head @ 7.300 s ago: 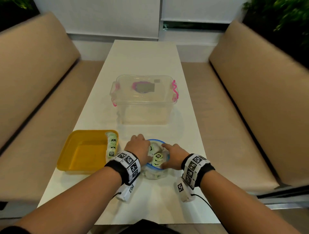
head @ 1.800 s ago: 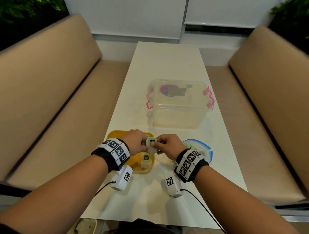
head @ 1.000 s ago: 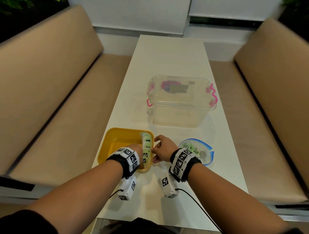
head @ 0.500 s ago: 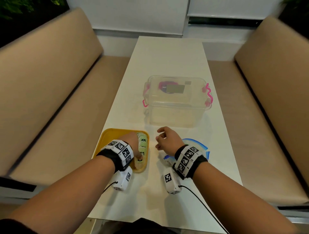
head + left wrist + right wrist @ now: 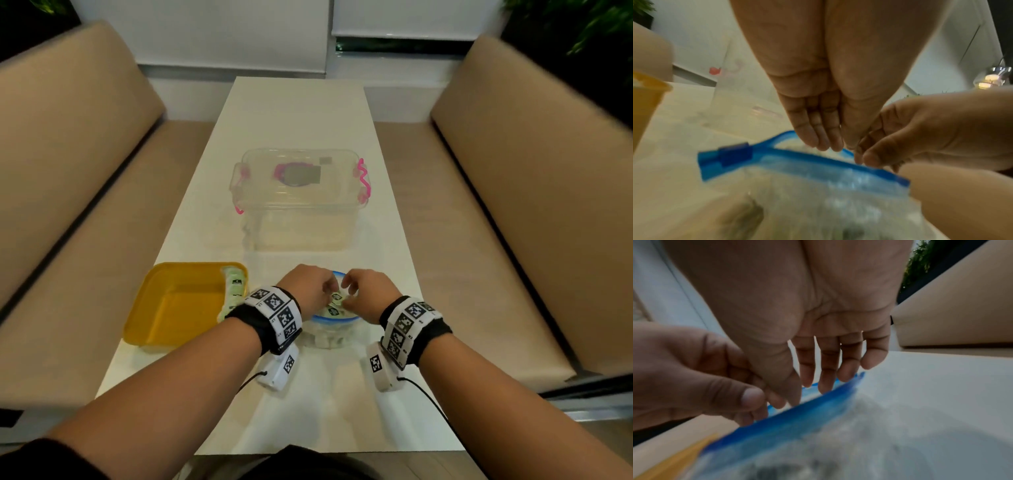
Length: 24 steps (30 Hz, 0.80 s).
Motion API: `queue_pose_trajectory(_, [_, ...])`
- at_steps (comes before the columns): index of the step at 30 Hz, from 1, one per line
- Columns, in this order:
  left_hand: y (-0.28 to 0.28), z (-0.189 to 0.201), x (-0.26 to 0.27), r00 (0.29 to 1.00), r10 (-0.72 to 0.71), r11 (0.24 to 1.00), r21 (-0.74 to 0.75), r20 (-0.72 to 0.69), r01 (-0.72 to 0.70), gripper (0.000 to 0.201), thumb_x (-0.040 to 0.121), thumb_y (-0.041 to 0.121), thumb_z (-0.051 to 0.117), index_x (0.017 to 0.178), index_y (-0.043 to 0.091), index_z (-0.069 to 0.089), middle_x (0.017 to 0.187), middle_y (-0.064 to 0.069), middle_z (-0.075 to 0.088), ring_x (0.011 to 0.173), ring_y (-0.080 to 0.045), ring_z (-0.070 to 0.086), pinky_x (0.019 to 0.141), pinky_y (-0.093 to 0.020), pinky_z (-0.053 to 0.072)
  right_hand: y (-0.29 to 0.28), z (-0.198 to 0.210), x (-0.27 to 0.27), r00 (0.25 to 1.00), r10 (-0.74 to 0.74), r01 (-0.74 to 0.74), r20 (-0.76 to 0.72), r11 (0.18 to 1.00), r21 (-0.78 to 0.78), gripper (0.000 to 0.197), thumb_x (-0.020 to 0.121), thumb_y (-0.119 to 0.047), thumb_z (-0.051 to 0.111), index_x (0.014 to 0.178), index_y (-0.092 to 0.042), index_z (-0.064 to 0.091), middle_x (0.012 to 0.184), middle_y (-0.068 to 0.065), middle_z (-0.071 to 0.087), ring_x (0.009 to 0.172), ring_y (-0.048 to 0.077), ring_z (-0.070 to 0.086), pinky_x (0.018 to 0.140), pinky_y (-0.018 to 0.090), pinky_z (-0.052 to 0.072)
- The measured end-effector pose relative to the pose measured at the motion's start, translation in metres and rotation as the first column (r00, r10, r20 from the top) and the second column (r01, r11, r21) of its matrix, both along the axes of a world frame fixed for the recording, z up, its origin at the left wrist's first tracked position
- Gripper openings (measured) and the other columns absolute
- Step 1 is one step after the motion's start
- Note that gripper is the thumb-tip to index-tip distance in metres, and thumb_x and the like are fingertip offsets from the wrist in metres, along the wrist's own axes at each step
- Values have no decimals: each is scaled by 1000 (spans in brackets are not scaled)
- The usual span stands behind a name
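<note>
My left hand (image 5: 308,287) is off the tray (image 5: 164,329) and back beside my right hand (image 5: 370,291) — close together, fingers loose, tips in the mouth of the near bag (image 5: 329,320), gripping nothing I can see. The placed cubes (image 5: 234,291) stay in the tray on the left — so the next pick begins, I judge.

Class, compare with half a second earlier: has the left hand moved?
Yes. The left hand has gone right, off the yellow tray, to the blue-rimmed bag.
</note>
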<state>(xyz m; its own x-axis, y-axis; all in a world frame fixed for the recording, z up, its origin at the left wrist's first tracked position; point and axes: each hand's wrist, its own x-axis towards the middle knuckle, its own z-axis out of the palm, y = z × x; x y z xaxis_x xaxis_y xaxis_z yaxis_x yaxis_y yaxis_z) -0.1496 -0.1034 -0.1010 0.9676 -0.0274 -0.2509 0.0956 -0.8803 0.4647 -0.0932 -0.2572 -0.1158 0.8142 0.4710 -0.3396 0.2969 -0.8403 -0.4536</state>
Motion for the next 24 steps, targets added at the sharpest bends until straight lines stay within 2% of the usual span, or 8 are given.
queue_pose_trajectory(2, [-8,-11,1,999,-13,994,104,-50,19,31,86,18,68,116,20,65,110,1,69,102,-19,63,87,-28,49,-7,-9,-5,999,45,-45,-11,995,-94,50,74,-30,80,118,-21,60,113,2,61,101,22,59,86,35,52])
queue_pose_trajectory(4, [-11,-18,-1,994,-10,980,196,-105,30,39,82,26,73,119,19,62,111,-2,67,102,-23,62,86,-32,50,-12,-15,-9,997,80,-79,10,990,-120,60,70,-33,84,123,-18,58,116,4,58,105,24,58,89,34,50])
queue_pose_trajectory(7, [-10,-28,-4,991,44,976,216,-126,-16,45,76,32,79,114,16,62,108,-3,68,101,-25,63,86,-35,52,-17,-22,-13,997,77,-76,16,994,-77,57,70,-32,85,116,-12,60,114,6,59,101,24,58,88,34,49])
queue_pose_trajectory(10, [-8,-32,-7,988,95,984,163,-123,-74,49,79,32,78,123,16,62,115,-3,68,107,-23,62,94,-38,51,-22,-27,-16,999,42,-42,-12,999,-11,57,69,-33,86,114,-14,58,114,5,57,100,22,56,86,30,47])
queue_pose_trajectory(13, [-7,-33,-7,990,121,987,112,-77,-112,38,87,27,70,124,17,63,116,-3,69,108,-22,62,96,-34,49,-26,-29,-16,999,24,-22,-45,999,47,63,69,-33,86,121,-15,56,118,3,57,105,22,56,90,30,46])
queue_pose_trajectory(17, [-10,-30,-7,996,80,989,130,-25,-77,22,88,23,68,110,21,68,103,2,70,99,-20,63,86,-27,47,-25,-29,-18,997,20,-12,-75,995,97,72,72,-31,85,133,-17,49,122,0,59,108,20,57,94,29,46])
queue_pose_trajectory(20, [-13,-24,-8,998,55,988,143,13,-57,17,88,19,66,104,23,71,101,2,72,96,-19,64,87,-28,49,-25,-29,-19,997,17,-7,-76,991,131,70,74,-30,83,134,-18,50,119,1,61,107,20,58,92,29,47])
queue_pose_trajectory(24, [-13,-12,-7,994,40,988,145,98,-54,18,91,21,61,103,26,72,100,2,72,92,-19,65,85,-31,50,-24,-22,-19,1000,12,-7,-22,980,199,56,80,-30,76,130,-19,54,116,1,61,104,20,59,90,30,47])
